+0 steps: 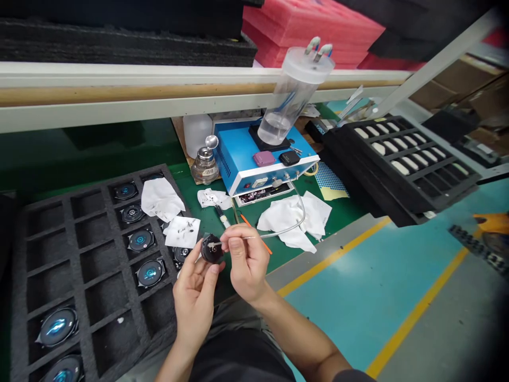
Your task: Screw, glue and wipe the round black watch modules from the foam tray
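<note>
My left hand point(195, 297) holds a round black watch body point(211, 249) between thumb and fingers, at the table's front edge. My right hand point(247, 260) pinches a thin metal-tipped tool point(218, 244), its tip at the face of the watch body. A clear tube point(296, 225) runs from near my right hand to the blue box point(254, 154). To the left, a black foam tray point(85, 254) has round watch bodies in some compartments. White wipes point(161, 199) and a white sheet with dark specks point(182, 231) lie on the tray's right side.
Behind my hands stand a glass bottle point(205, 167) and a clear cylinder point(292, 95) on the blue box. Crumpled wipes point(282, 217), an orange stick point(263, 245) and a pen point(222, 216) lie nearby. A black tray with white pieces point(401, 154) is at right; a shelf beam point(139, 114) crosses above.
</note>
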Demonstrator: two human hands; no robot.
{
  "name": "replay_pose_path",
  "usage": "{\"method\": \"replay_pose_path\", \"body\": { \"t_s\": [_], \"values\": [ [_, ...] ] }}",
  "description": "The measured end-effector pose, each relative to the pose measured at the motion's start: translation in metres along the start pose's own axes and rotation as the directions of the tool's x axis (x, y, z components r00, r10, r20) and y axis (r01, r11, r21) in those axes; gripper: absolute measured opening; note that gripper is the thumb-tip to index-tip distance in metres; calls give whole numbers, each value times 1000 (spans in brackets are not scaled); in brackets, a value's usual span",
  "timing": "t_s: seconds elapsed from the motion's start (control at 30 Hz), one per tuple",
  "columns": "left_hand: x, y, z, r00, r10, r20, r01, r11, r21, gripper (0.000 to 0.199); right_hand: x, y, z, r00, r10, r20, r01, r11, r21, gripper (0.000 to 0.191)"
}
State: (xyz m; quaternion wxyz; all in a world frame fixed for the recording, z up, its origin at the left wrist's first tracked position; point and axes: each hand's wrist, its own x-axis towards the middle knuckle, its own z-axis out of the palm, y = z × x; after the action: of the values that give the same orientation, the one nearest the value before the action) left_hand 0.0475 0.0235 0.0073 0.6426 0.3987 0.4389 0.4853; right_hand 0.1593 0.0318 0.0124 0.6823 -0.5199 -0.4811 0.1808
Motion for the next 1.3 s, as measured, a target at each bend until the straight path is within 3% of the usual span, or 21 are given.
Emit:
{"method": "replay_pose_path", "body": {
  "t_s": [1.3],
  "values": [
    [-1, 0, 0, 1000, 12, 11, -12, 1000, -21, 51, -1, 1, 0, 1000, 28, -1, -28, 999, 40, 13]
  ]
}}
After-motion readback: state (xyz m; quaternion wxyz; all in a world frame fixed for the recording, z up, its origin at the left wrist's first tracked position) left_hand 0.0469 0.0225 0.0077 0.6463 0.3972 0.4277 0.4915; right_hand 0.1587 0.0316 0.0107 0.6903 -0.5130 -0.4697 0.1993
